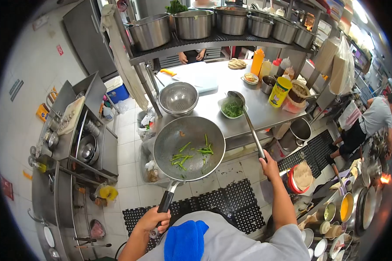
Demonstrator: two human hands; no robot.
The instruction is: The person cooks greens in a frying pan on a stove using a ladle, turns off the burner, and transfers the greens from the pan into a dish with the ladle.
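Observation:
My left hand (pixel 153 221) is wrapped round the black handle of a wok (pixel 189 148), held in front of the steel table. Several green vegetable pieces (pixel 183 159) lie in the wok. In my right hand (pixel 269 165) is the black-ended handle of a long ladle (pixel 253 132). Its bowl is over a white dish (pixel 233 108) on the table, touching or just above the greens (pixel 232 108) in it; the exact contact is hidden. A steel colander (pixel 178 98) stands on the table behind the wok.
Steel pots (pixel 193 25) line the shelf above the table (pixel 213 98). Sauce bottles (pixel 257 61) and a yellow can (pixel 280 92) stand at the table's right. A co-worker (pixel 372 119) is by the stove at right, near a flame. Another person's hands (pixel 191 56) show behind the table.

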